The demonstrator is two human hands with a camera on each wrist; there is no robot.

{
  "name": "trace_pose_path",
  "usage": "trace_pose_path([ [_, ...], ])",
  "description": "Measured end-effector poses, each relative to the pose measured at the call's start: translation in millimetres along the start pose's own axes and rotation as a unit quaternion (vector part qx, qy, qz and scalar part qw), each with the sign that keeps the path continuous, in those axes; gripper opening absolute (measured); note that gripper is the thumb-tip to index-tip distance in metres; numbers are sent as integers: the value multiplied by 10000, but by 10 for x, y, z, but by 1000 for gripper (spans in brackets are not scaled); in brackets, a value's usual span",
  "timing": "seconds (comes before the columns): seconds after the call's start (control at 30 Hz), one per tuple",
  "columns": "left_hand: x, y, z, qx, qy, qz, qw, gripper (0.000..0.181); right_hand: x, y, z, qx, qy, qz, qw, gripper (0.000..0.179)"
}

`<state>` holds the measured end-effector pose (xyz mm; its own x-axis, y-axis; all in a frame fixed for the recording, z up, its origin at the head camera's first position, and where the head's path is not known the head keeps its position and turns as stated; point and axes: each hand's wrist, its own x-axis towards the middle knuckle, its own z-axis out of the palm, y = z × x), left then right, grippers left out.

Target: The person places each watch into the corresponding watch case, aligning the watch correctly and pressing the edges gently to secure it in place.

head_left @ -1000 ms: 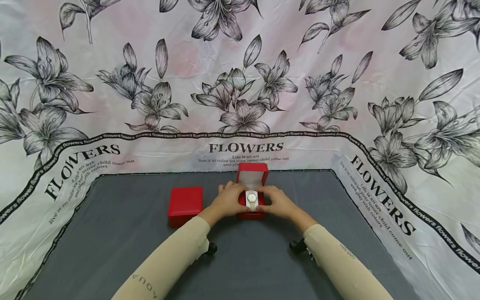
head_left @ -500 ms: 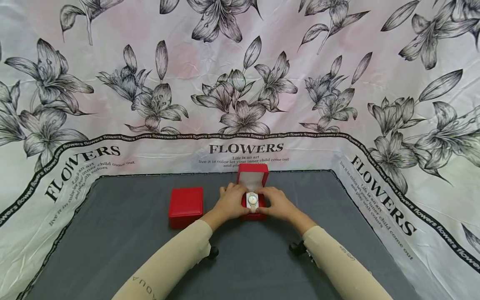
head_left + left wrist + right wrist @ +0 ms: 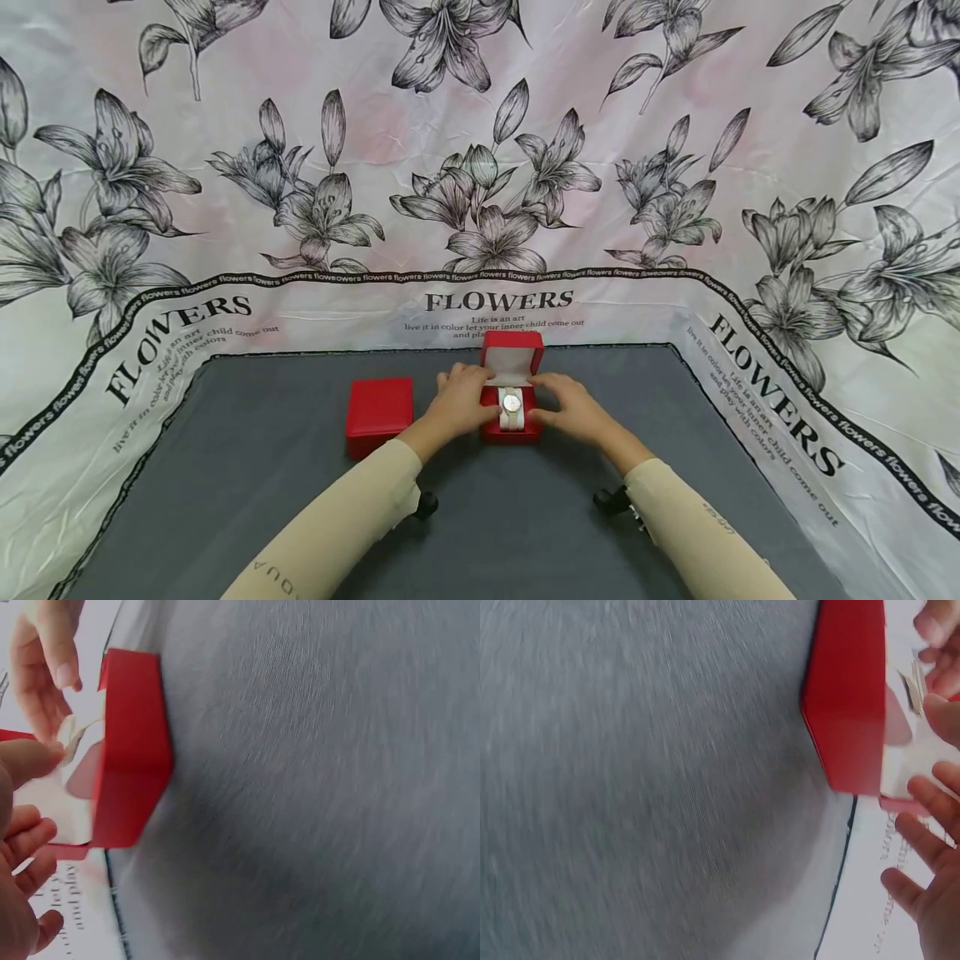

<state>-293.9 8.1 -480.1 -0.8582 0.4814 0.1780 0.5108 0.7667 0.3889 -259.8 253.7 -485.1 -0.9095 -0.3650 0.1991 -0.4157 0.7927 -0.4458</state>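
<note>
A wristwatch (image 3: pixel 512 405) with a pale strap and round dial lies in an open red watch box (image 3: pixel 512 437), whose lid stands up at the back. At the box's left side is my left hand (image 3: pixel 459 402), its thumb close to the watch; in the left wrist view its other fingers are spread and loosely bent. Whether that thumb touches the strap is hard to tell. My right hand (image 3: pixel 576 412) is at the right side, thumb and fingers apart. The right wrist view has its fingers (image 3: pixel 930 844) spread beside the box, pinching nothing.
A closed red box (image 3: pixel 378 417) stands on the grey cloth (image 3: pixel 262 467) left of the open one. Behind rises a white sheet (image 3: pixel 495 75) printed with flowers and lettering. Black wrist mounts (image 3: pixel 426 505) show under the forearms.
My hands have moved apart from the watch, the right one outward to the right, so more of the watch and box interior shows. The head view has shifted slightly.
</note>
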Motion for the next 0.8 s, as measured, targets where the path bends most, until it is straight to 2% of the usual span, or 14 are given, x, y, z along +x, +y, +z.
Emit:
trace_pose_path([
  [0.13,-3,0,-150,-7,45,27,10000,61,-42,56,-121,81,141,53,9999,57],
  [0.27,-27,1,-302,-244,15,-146,9996,61,-74,86,-222,80,188,40,9998,54],
  [0.4,-15,-9,-412,-244,9,-320,9992,62,-83,97,-330,198,268,33,9994,49],
  [0.63,115,-69,-499,-149,365,-326,9987,62,5,139,-464,331,450,152,9983,48],
  [0.8,187,-158,-493,-365,393,-297,9981,63,70,172,-484,397,383,402,9977,50],
])
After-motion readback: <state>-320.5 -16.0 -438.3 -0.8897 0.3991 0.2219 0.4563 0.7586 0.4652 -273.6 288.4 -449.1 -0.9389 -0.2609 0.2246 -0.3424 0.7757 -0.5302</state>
